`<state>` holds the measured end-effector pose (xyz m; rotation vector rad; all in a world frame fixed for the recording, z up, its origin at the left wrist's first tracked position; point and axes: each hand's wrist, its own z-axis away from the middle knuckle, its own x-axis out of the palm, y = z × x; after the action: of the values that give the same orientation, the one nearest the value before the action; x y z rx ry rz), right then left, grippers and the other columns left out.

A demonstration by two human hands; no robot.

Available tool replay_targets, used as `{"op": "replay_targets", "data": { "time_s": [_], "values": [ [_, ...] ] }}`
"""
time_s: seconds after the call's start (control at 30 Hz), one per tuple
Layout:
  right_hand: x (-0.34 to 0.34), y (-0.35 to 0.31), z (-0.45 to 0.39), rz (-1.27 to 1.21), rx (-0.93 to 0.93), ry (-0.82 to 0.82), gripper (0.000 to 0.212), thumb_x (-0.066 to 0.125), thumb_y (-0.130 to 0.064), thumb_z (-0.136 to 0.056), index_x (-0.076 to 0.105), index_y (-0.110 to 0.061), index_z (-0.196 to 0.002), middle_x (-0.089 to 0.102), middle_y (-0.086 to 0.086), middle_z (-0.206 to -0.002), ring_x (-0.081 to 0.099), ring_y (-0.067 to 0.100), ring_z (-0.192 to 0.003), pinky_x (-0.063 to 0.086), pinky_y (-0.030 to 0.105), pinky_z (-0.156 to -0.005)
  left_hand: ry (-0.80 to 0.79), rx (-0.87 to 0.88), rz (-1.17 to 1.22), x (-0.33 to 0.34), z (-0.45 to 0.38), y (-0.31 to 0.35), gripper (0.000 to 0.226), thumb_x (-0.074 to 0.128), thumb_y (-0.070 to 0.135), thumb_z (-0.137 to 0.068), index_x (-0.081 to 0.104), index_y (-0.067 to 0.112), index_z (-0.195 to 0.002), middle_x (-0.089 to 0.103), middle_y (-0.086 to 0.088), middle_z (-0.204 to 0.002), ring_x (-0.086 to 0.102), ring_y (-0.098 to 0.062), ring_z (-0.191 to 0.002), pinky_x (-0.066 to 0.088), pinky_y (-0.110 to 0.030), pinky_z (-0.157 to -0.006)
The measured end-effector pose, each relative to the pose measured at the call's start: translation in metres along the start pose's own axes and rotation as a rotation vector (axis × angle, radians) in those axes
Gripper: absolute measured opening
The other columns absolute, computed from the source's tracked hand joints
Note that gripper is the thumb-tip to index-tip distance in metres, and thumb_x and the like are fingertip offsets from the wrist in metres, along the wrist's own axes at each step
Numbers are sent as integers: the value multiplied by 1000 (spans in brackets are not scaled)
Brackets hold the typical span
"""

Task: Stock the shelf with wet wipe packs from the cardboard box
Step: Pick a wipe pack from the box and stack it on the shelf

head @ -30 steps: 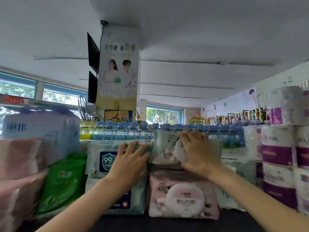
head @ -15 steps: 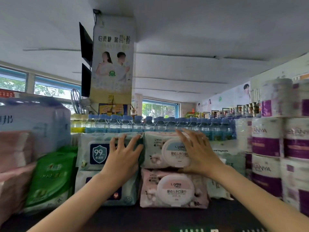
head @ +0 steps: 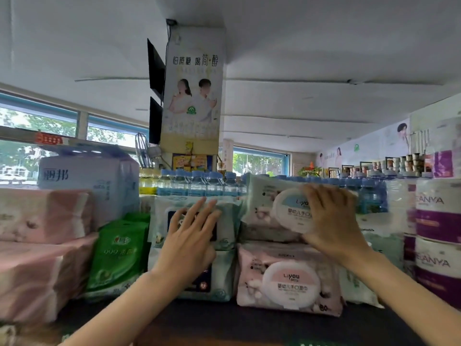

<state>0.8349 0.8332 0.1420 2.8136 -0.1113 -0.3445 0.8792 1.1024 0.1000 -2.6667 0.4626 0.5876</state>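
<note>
Since the earlier frames, the blue-lid wipe pack point(head: 277, 203) has tilted: its top now leans back toward the water bottles point(head: 197, 182), and it no longer sits square on the pink-lid pack point(head: 289, 278) below it. The right hand point(head: 331, 221) has moved more over the round lid, with its fingers curled on the upper right part of the pack and the thumb under the lid edge, so it grips the pack. The left hand point(head: 189, 236) is spread flat, fingers straight, and presses on the front of the white pack with the blue shield point(head: 224, 221) just beside it on the left, which lies on another pack of the same kind. All these packs stand near the front edge of the dark shelf point(head: 249, 323). The cardboard box is not in view.

The step in hand seems to be the seating of this pack on the top of its stack. The next move probably calls for pushing it level and straight while the left hand keeps the neighbour stack from sliding.
</note>
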Motion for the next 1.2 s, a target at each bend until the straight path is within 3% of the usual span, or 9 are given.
{"op": "replay_targets", "data": {
  "time_s": [0.07, 0.27, 0.5, 0.63, 0.73, 0.87, 0.93, 1.07, 1.2],
  "values": [
    [-18, -5, -16, -5, 9, 79, 90, 85, -45, -49, 43, -10, -120, 60, 16, -110, 39, 24, -98, 31, 38, -88, -46, -95, -10, -11, 3, -23, 73, 75, 28, -60, 47, 15, -127, 51, -4, -139, 44, -25, -132, 27, -41, -111],
    [-55, -42, -36, -62, -38, 126, 83, 67, -47, -54, 39, -10, -123, 57, 18, -115, 37, 25, -101, 24, 36, -87, -244, -230, 197, -20, 17, -56, 70, 51, 29, -87, 15, 24, -146, 15, 8, -155, 15, -13, -143, 14, -40, -116],
    [-72, -82, -28, -34, -148, -19, 84, 70, -49, -56, 40, -11, -124, 59, 13, -118, 39, 24, -104, 25, 38, -90, 13, -88, 484, -44, 28, -55, 86, 71, 26, -74, 22, 15, -143, 31, -8, -146, 37, -27, -130, 33, -46, -107],
    [-77, -86, 1, -23, -75, -150, 89, 74, -55, -53, 39, -14, -124, 59, 8, -115, 39, 21, -102, 24, 36, -90, -184, 59, 704, -53, 31, -35, 107, 71, 30, -75, -8, 22, -147, 15, -1, -150, 44, -19, -124, 43, -33, -101],
    [-86, -77, 19, 39, -61, -254, 81, 57, -64, -58, 43, -14, -120, 55, 3, -112, 39, 19, -96, 26, 32, -82, -236, 135, 764, -44, 26, -16, 113, 72, 36, -74, -21, 33, -138, 6, 2, -151, 43, -19, -125, 43, -30, -99],
    [-85, -54, 40, 76, -82, -401, 87, 77, -55, -46, 43, -18, -118, 59, 0, -107, 39, 15, -96, 34, 30, -81, -347, 303, 746, -28, 21, 10, 117, 73, 47, -71, -28, 45, -131, -10, 6, -152, 21, -19, -141, 28, -28, -112],
    [-85, -46, 48, 85, -111, -446, 83, 69, -60, -49, 43, -19, -117, 54, -3, -109, 40, 14, -96, 37, 31, -80, -450, 375, 697, -23, 15, 22, 117, 74, 49, -68, -28, 50, -127, -7, 3, -152, 11, -20, -143, 23, -37, -117],
    [-83, -40, 55, 38, -147, -472, 75, 44, -68, -60, 41, -19, -117, 51, -4, -112, 41, 14, -97, 34, 32, -81, -543, 411, 657, -16, 3, 29, 119, 75, 50, -63, -21, 56, -132, 14, 7, -141, 26, -20, -133, 33, -41, -111],
    [-78, -31, 53, -13, -179, -489, 79, 60, -65, -57, 38, -21, -120, 54, -3, -112, 37, 12, -96, 41, 33, -75, -488, 433, 585, -16, -4, 29, 114, 73, 53, -62, -9, 42, -141, 24, 6, -133, 36, -15, -123, 36, -26, -106]
  ]
}}
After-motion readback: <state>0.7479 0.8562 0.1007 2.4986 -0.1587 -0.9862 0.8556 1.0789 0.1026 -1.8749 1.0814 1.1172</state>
